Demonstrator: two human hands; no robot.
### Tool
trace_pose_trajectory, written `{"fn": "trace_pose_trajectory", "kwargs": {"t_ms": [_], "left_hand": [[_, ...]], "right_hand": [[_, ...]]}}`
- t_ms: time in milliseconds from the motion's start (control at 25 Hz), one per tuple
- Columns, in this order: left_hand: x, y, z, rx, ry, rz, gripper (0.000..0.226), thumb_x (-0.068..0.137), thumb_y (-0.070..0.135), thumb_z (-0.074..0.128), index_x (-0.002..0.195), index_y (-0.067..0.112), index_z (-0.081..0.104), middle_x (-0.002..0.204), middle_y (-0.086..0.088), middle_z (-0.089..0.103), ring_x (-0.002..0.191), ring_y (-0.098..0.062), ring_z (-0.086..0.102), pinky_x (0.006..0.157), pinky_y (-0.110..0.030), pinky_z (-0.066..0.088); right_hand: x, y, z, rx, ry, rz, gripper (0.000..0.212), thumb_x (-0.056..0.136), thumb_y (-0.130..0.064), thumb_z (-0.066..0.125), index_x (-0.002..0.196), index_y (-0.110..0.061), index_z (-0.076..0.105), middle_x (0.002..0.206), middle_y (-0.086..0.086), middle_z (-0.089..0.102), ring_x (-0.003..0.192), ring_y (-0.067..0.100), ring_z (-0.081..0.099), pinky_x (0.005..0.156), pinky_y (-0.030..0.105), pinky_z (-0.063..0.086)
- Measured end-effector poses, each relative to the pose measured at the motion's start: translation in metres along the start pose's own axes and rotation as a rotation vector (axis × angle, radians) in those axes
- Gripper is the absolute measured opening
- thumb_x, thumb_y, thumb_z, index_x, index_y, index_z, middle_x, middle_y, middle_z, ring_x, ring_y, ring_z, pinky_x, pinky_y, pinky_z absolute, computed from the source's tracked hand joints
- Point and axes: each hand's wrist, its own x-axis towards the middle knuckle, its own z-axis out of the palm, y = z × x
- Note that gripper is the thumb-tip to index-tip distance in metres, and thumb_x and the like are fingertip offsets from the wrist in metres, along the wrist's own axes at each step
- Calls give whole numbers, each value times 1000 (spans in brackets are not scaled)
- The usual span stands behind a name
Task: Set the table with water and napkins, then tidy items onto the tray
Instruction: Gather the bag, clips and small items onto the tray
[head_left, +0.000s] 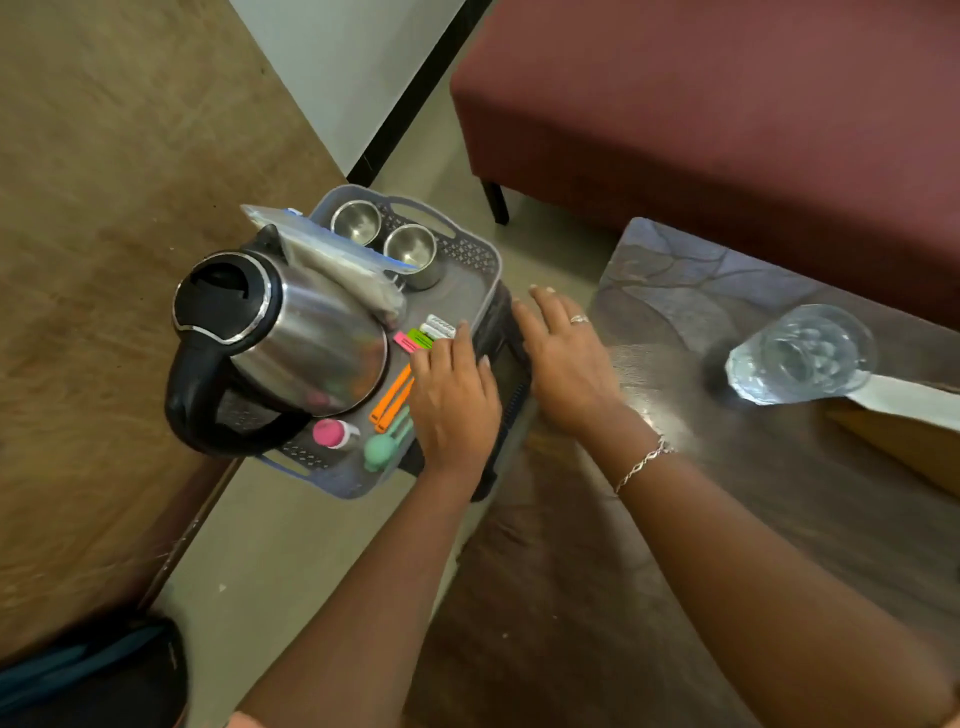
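A grey tray (478, 260) holds a steel kettle (291, 332) with a black lid, two steel cups (410, 249), a clear bag of napkins (337, 260) leaning on the kettle, and coloured clips (395, 397). My left hand (454, 400) lies over the tray's right edge, fingers relaxed, touching the small clips. My right hand (563, 358) hovers flat just right of the tray, fingers straight, holding nothing. A glass of water (802, 356) stands on the glossy table (727, 467) beside a white napkin (909, 400).
A maroon sofa (727, 104) fills the back right. A pink-capped small bottle (335, 434) and a green tool (382, 449) lie at the tray's near end. A dark stand (506, 338) sits under the tray. A brown wooden surface (104, 260) is on the left.
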Motion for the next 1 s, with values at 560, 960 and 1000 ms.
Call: {"fn": "trace_pose_trajectory", "kwargs": {"t_ms": [560,960,1000], "left_hand": [[-203,192,30,106,-360,507,74,78,36,63,138,5,34,145,-21,36,137,-36,29,109,-52,30],[-236,315,63,123,-521,1044,63,85,1,54,142,6,27,152,-15,23,143,-28,13,114,-39,4],[-232,326,70,122,-523,1095,63,87,-7,45,144,6,20,155,-14,12,144,-28,4,114,-38,-1]], "right_hand": [[-306,162,-63,-188,-43,353,45,79,-15,43,123,-5,47,126,26,54,115,41,53,96,50,42],[-437,275,-114,-108,9,787,59,76,17,54,131,2,43,138,23,43,128,38,41,102,45,41],[-444,286,-116,-98,-27,796,61,80,17,45,138,-1,35,146,18,33,136,32,29,108,40,34]]}}
